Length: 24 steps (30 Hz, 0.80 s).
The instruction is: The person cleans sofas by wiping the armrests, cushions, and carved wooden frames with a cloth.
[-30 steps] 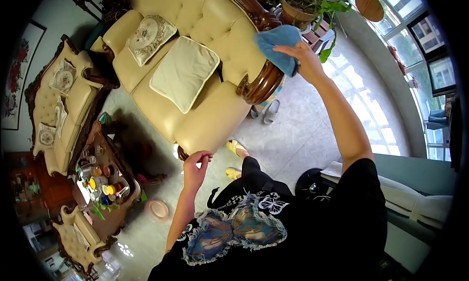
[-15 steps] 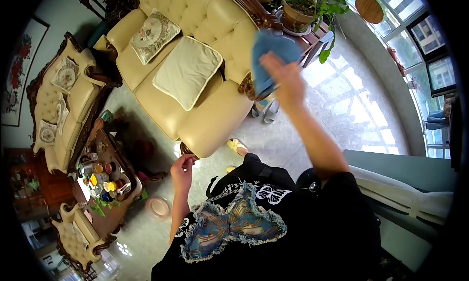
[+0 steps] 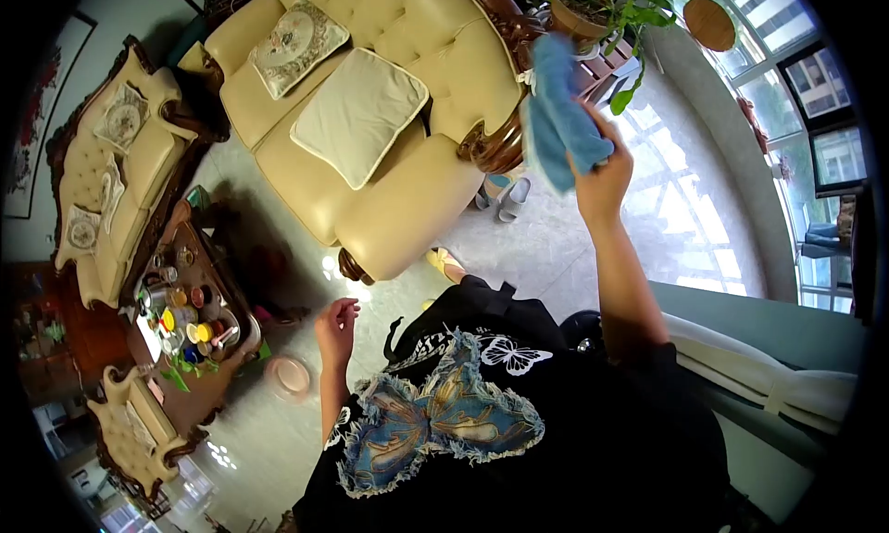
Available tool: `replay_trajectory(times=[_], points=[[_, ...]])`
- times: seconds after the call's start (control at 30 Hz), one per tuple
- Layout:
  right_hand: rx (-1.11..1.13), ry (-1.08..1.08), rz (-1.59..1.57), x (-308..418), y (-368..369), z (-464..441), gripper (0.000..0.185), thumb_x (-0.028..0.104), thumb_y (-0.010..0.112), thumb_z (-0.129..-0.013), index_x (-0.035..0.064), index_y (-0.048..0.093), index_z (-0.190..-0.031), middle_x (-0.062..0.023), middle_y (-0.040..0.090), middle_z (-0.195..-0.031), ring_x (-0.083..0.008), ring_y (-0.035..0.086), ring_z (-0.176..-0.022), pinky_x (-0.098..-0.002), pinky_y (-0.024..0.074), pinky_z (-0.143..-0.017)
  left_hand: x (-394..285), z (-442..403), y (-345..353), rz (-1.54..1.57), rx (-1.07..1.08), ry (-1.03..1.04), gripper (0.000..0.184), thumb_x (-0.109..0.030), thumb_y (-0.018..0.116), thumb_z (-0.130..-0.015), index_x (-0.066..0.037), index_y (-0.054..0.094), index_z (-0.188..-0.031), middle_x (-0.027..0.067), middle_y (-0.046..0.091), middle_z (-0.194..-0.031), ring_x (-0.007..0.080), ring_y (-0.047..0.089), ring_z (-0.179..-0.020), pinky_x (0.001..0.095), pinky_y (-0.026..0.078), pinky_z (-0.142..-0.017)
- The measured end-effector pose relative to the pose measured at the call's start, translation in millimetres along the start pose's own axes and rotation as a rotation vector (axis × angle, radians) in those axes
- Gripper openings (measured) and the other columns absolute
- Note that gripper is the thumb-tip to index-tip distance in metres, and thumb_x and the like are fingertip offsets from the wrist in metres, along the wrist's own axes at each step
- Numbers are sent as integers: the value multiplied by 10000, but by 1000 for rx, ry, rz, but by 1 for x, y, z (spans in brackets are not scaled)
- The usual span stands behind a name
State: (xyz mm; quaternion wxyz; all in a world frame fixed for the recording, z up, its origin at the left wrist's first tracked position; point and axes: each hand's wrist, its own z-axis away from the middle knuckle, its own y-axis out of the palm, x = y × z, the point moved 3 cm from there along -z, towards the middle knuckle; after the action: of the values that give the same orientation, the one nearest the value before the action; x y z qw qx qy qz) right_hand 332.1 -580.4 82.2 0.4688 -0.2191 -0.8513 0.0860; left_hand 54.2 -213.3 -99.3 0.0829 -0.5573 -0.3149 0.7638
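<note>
A blue cloth (image 3: pixel 558 125) hangs, partly blurred, from my right hand (image 3: pixel 607 172), whose fingers are wrapped around its lower right part. The cloth is raised beside the carved wooden arm (image 3: pixel 495 144) of a cream tufted sofa (image 3: pixel 398 200); I cannot tell whether they touch. Below the sofa's near corner, my left hand (image 3: pixel 337 327) is in the air with curled, slightly parted fingers and nothing visible in it. A plain cream cushion (image 3: pixel 361 116) and a patterned cushion (image 3: pixel 301 47) rest on the sofa seat.
Potted plant (image 3: pixel 583 19) stands beyond the sofa arm. Grey slippers (image 3: pixel 512 200) lie on the floor under it. To the left is a wooden coffee table (image 3: pixel 222 376) crowded with jars, with a pinkish round basin (image 3: pixel 287 377) nearby. A curtain (image 3: pixel 741 362) hangs at right.
My right hand and the cloth have shifted right, and the cloth now hangs folded rather than spread flat. My left hand has come away from the sofa's front corner, slightly left and down.
</note>
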Motion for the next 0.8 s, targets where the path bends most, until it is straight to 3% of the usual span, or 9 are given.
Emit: replay_trajectory(times=[0.07, 0.17, 0.27, 0.37, 0.43, 0.53, 0.57, 0.63, 0.8], points=[[-96, -345, 291, -13, 21, -12, 542, 1, 710, -688, 157, 683, -1207, -58, 692, -1199, -247, 645, -992, -341, 448, -879, -8, -3, 6, 85, 4, 16, 139, 8, 579, -947, 18, 681, -1041, 111, 724, -896, 166, 712, -787, 272, 545, -701], [235, -406, 640, -89, 80, 45, 560, 14, 648, -711, 192, 656, -1242, -13, 613, -1349, -208, 614, -1061, -348, 456, -885, -26, -8, 17, 54, 5, 67, 132, 10, 582, -943, 23, 681, -1029, 114, 720, -888, 178, 719, -795, 274, 551, -709], [590, -279, 611, -105, 125, 124, 527, -16, 545, -791, 211, 655, -1253, 77, 573, -1406, -231, 623, -1019, -347, 471, -847, -38, -14, 27, 97, 10, 68, 125, 11, 585, -942, 29, 680, -1021, 116, 718, -886, 180, 721, -808, 276, 554, -719], [667, -320, 471, -126, 152, 171, 509, -5, 588, -758, 176, 663, -1229, -16, 631, -1318, -262, 634, -976, -344, 496, -798, -40, -15, 32, 89, 33, 114, 139, -13, 584, -949, 17, 677, -1049, 125, 719, -912, 183, 720, -806, 290, 554, -726], [1005, 202, 392, -121, 156, 161, 407, 89, 658, -737, 136, 705, -1139, -111, 648, -1236, -342, 628, -1045, -436, 525, -820, -46, -16, 29, 118, 27, 104, 145, -7, 584, -947, 16, 677, -1056, 122, 719, -910, 177, 719, -805, 286, 554, -726], [883, 425, 266, -62, 127, 104, 359, 118, 690, -719, 101, 721, -1077, -166, 678, -1074, -392, 624, -1017, -464, 504, -830, -50, -20, 27, 143, 6, 76, 148, -2, 582, -950, 19, 676, -1062, 120, 719, -910, 168, 715, -802, 282, 558, -729], [659, 195, 204, -41, 113, 86, 417, 77, 710, -695, 99, 701, -1112, -150, 686, -1039, -383, 613, -1012, -455, 493, -834, -51, -23, 28, 138, -4, 59, 145, -4, 582, -955, 24, 675, -1061, 121, 720, -911, 164, 713, -800, 282, 561, -731], [566, -54, 50, -6, 87, 47, 514, 31, 739, -666, 114, 680, -1170, -117, 677, -1147, -358, 594, -978, -417, 492, -858, -50, -34, 41, 252, -6, 50, 143, -31, 583, -973, 25, 673, -1069, 101, 716, -906, 153, 704, -811, 273, 555, -720], [192, -278, 171, 23, 51, 29, 634, 8, 748, -652, 219, 664, -1245, -58, 626, -1323, -319, 569, -941, -373, 488, -899, -136, -77, 69, 495, 134, 171, 261, -179, 561, -1027, 38, 635, -1152, 95, 701, -967, 158, 682, -907, 288, 541, -810]])
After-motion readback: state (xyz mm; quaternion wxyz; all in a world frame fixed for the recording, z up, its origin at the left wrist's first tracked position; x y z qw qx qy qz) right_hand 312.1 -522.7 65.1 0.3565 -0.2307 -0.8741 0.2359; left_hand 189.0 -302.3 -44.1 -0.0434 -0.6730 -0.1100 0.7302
